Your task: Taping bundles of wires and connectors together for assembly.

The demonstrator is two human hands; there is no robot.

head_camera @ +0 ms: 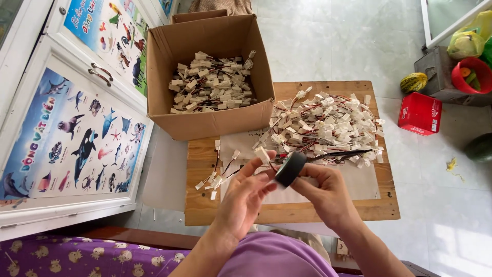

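Observation:
My right hand (325,192) grips a roll of black tape (290,169), with a strip of tape pulled out to the right toward the pile. My left hand (246,192) holds a small bundle of wires with a white plastic connector (262,154) against the roll. A large heap of white connectors with red and black wires (328,125) lies on the small wooden table (382,205) just beyond my hands. A few loose wired connectors (218,177) lie left of my left hand.
An open cardboard box (205,123) holding several bundled connectors stands at the table's back left. White cabinet doors with animal posters (77,143) are on the left. A red box (419,114), a red bowl (471,74) and a metal box sit on the tiled floor at right.

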